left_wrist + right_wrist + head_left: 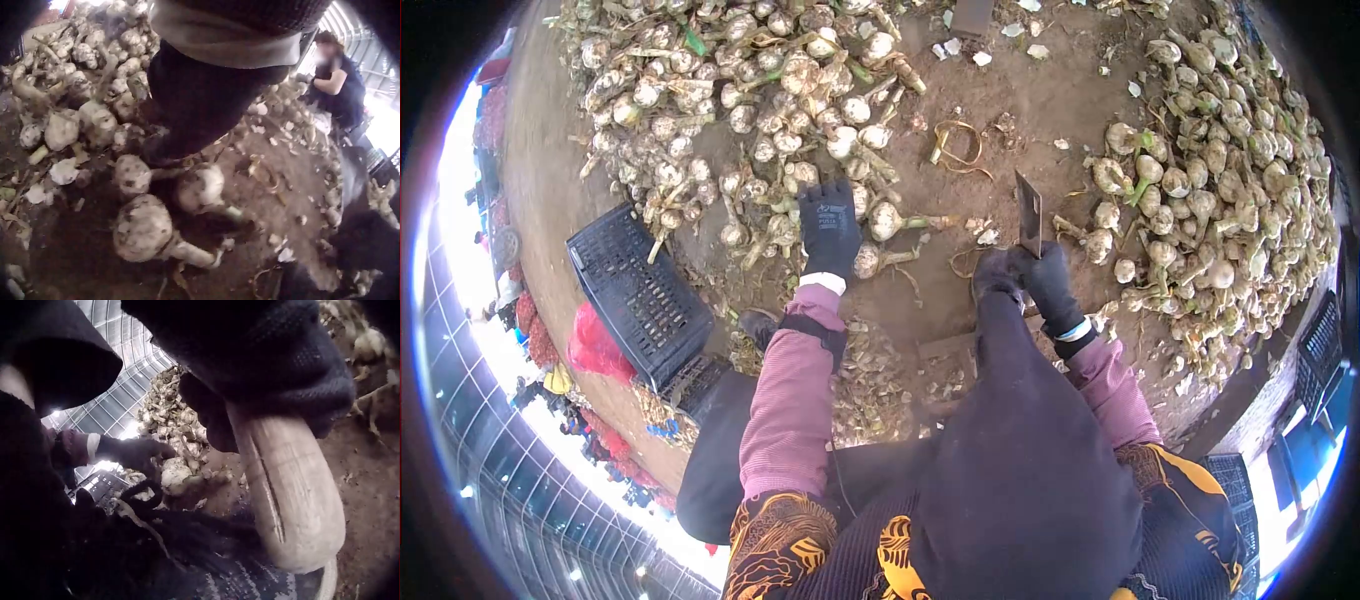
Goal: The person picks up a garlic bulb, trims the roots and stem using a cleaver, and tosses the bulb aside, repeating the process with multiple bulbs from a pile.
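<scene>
My left hand (830,228), in a dark glove, reaches palm down over the near edge of a heap of garlic bulbs (790,75) with long stalks. Nothing shows in its grasp, though its fingertips are partly hidden. Beside it lie loose garlic bulbs (142,228) with cut or trailing stems, also close under the glove in the left wrist view. My gloved right hand (1045,285) grips a knife, its broad blade (1029,215) pointing up and away from me. The pale wooden handle (294,494) sticks out below the fist in the right wrist view.
A second heap of garlic (1220,190) spreads at the right. At left a black plastic crate (640,290) lies tilted near a red bag (597,345). Dry skins and trimmings (870,375) litter the earth between my legs. Another person (337,81) crouches beyond the garlic.
</scene>
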A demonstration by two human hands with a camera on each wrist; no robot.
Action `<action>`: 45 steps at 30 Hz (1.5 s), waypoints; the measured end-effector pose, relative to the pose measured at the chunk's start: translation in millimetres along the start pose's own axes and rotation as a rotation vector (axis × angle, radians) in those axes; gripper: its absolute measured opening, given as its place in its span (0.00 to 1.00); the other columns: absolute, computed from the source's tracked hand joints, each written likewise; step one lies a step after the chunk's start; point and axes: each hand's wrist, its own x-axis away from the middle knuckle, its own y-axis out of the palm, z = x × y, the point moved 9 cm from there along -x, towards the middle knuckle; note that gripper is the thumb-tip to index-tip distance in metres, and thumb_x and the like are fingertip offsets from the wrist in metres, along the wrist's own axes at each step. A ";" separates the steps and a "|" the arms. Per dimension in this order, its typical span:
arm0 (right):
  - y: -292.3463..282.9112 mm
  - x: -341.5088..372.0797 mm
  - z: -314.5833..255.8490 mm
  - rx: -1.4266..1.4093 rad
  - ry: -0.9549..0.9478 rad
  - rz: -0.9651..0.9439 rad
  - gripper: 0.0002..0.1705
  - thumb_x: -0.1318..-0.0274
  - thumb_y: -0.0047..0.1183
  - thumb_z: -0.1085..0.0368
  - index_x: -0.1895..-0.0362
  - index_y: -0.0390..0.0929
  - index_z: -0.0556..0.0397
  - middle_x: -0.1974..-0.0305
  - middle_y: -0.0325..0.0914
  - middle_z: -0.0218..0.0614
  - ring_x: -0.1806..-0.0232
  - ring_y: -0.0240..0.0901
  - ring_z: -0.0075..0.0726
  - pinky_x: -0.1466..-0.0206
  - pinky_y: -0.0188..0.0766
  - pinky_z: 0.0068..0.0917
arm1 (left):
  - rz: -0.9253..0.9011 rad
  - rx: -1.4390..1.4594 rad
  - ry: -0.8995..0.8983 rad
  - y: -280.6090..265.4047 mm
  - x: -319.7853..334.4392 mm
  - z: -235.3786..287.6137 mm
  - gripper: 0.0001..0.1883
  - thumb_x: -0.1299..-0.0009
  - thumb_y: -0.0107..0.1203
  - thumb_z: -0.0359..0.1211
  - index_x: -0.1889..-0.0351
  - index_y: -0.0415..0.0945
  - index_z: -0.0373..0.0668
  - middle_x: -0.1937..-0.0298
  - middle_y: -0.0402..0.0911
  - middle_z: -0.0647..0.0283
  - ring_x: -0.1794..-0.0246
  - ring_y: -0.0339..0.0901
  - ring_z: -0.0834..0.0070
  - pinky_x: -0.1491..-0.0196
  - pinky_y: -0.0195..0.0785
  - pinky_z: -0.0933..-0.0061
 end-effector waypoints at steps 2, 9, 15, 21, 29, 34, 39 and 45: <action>3.6 -4.4 -2.0 0.030 -0.035 -0.034 0.12 0.51 0.59 0.63 0.75 0.80 0.62 0.83 0.73 0.30 0.81 0.67 0.24 0.77 0.65 0.29 | -0.023 0.141 -0.036 -5.4 1.8 -3.0 0.32 0.38 0.59 0.33 0.35 0.61 0.39 0.43 0.73 0.51 0.39 0.68 0.54 0.33 0.55 0.51; 12.9 10.2 -69.0 0.236 -0.293 -0.079 0.17 0.61 0.66 0.57 0.71 0.80 0.57 0.70 0.79 0.48 0.68 0.77 0.54 0.65 0.71 0.41 | 0.064 1.740 0.059 -18.3 58.1 14.0 0.39 0.39 0.65 0.28 0.32 0.56 0.37 0.43 0.74 0.55 0.49 0.75 0.66 0.47 0.75 0.68; 55.1 45.8 -162.4 0.448 -0.765 -0.248 0.16 0.69 0.64 0.58 0.72 0.79 0.49 0.71 0.77 0.41 0.67 0.76 0.54 0.64 0.73 0.43 | -0.099 2.436 0.210 -20.3 111.7 59.1 0.37 0.29 0.53 0.30 0.27 0.44 0.39 0.39 0.70 0.50 0.45 0.76 0.65 0.45 0.76 0.66; 57.9 55.3 -174.7 0.599 -0.800 -0.360 0.17 0.72 0.66 0.57 0.74 0.77 0.48 0.70 0.75 0.39 0.67 0.76 0.50 0.64 0.72 0.42 | -0.223 2.641 0.162 -32.2 114.8 67.9 0.30 0.30 0.54 0.28 0.31 0.54 0.38 0.41 0.72 0.52 0.46 0.77 0.66 0.46 0.76 0.68; 57.2 41.7 -134.0 0.521 -0.805 -0.292 0.19 0.73 0.66 0.55 0.74 0.77 0.50 0.73 0.74 0.42 0.70 0.75 0.53 0.65 0.71 0.44 | 0.005 1.846 0.185 -48.7 119.3 66.7 0.33 0.37 0.63 0.32 0.36 0.58 0.37 0.51 0.78 0.56 0.53 0.79 0.73 0.54 0.76 0.74; 62.0 17.1 -67.3 0.536 -0.626 -0.229 0.19 0.69 0.66 0.53 0.72 0.80 0.50 0.72 0.77 0.46 0.69 0.75 0.57 0.64 0.71 0.46 | 0.069 1.743 0.004 -45.4 121.0 59.7 0.28 0.45 0.66 0.30 0.46 0.68 0.37 0.61 0.80 0.64 0.61 0.78 0.77 0.58 0.75 0.75; 33.6 9.2 -20.4 0.560 -0.291 -0.137 0.20 0.64 0.65 0.49 0.72 0.83 0.52 0.75 0.79 0.49 0.71 0.76 0.58 0.64 0.71 0.46 | 0.110 1.923 0.061 -64.8 134.1 58.1 0.34 0.48 0.67 0.25 0.41 0.66 0.37 0.55 0.78 0.64 0.56 0.76 0.79 0.54 0.73 0.75; 29.9 8.5 -55.0 0.287 -0.359 -0.107 0.17 0.57 0.64 0.53 0.73 0.82 0.56 0.73 0.77 0.50 0.69 0.74 0.57 0.62 0.69 0.44 | 0.077 2.029 0.090 -60.4 116.5 57.1 0.36 0.42 0.65 0.21 0.35 0.61 0.36 0.52 0.78 0.61 0.55 0.76 0.76 0.53 0.74 0.75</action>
